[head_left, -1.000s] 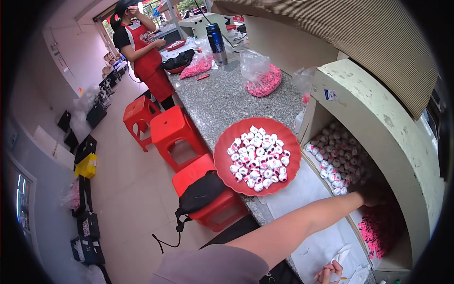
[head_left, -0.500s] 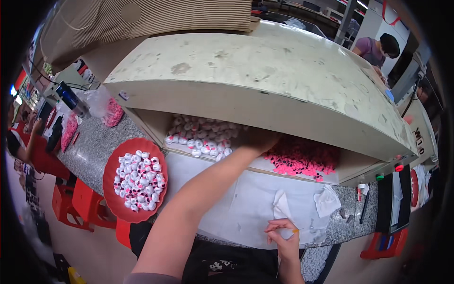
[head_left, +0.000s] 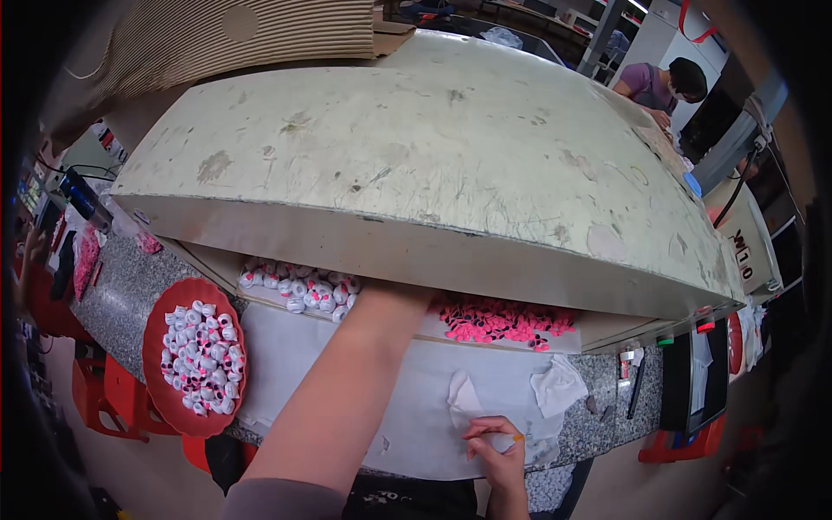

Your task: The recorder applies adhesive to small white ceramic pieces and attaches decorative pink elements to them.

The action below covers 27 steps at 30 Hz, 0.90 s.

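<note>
My left forearm reaches into the low opening of a cream-coloured box. My left hand is hidden inside, between a pile of small white rounded pieces with pink and black marks and a heap of small flat pink-and-black pieces. Low over the white sheet, my right hand is curled, thumb and fingertips close together. Whatever they pinch, if anything, is too small to make out. Beside its fingers lies a folded white cloth.
A red scalloped tray of similar white pieces stands at left. Another crumpled white cloth and a black pen-like tool lie at right. Cardboard rests on the box. Another person works at the far right.
The view has shifted, so the box fills more of it. My left arm reaches deeper under the box's edge. My right hand keeps its curled pose near the folded cloth.
</note>
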Motion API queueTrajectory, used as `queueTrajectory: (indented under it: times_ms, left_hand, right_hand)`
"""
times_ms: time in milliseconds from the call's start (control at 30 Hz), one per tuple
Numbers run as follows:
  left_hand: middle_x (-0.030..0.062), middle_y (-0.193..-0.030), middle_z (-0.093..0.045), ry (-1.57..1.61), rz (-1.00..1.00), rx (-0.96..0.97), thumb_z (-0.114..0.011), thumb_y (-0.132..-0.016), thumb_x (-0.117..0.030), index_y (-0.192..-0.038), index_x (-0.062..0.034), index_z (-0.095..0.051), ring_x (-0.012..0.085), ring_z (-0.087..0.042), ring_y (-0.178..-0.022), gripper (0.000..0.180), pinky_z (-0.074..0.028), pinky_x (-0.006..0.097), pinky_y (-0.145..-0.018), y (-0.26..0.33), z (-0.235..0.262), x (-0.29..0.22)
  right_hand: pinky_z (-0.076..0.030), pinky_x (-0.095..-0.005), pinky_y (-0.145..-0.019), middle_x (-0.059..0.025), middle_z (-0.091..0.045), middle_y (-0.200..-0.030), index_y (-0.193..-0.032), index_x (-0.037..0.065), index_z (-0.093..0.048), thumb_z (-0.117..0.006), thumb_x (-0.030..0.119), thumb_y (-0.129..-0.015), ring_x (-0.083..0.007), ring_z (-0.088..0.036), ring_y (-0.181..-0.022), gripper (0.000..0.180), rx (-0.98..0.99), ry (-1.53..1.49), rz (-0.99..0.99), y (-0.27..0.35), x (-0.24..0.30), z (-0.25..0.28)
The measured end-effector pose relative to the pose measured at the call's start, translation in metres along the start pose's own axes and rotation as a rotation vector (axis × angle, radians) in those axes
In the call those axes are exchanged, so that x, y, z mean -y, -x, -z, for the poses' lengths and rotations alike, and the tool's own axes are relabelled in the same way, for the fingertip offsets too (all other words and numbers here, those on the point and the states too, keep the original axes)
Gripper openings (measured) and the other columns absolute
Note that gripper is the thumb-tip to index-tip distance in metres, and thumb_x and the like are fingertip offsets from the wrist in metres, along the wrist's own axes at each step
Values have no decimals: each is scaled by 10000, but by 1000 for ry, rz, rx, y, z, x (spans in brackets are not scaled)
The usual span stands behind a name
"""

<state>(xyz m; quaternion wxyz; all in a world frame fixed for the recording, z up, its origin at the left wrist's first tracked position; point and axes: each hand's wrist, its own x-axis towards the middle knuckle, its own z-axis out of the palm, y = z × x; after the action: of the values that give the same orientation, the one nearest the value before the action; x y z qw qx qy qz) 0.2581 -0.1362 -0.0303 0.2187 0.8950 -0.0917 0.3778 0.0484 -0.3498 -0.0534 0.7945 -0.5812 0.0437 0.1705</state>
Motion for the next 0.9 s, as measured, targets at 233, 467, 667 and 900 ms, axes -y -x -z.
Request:
queueTrajectory:
  times_ms: [233, 467, 667, 900]
  left_hand:
    - [121, -1007, -529, 108, 38, 245, -462, -778, -320, -1016, -71, -520, 253, -483, -943, 349, -363, 378, -799, -1, -3, 7]
    - [115, -1000, -538, 89, -106, 124, -449, -787, -339, -1005, -71, -535, 249, -492, -937, 356, -366, 375, -803, -7, -28, 29]
    - [111, -1104, -483, -63, 55, 248, -410, -802, -371, -1102, -91, -475, 240, -452, -1015, 415, -351, 366, -842, -1, -21, 26]
    - [113, -1103, -479, 114, -85, 314, -442, -794, -360, -1097, -92, -472, 246, -464, -989, 406, -372, 359, -811, 11, -23, 15]
  right_hand:
    - [-421, -223, -473, -118, -542, -740, -894, -45, -498, -537, -64, -673, -128, -500, -593, 225, 35, 27, 78, -10, 3, 2]
    - [-417, -224, -477, -117, -541, -736, -900, -49, -501, -530, -72, -672, -130, -503, -608, 231, 89, 45, 82, -1, 8, -15]
    - [-417, -224, -475, -128, -547, -741, -891, -53, -505, -540, -67, -667, -133, -503, -577, 228, 83, 79, 38, 15, 3, -25]
    - [-418, -222, -476, -123, -546, -733, -887, -53, -509, -534, -70, -668, -128, -500, -586, 221, 84, 54, 33, 5, -3, -23]
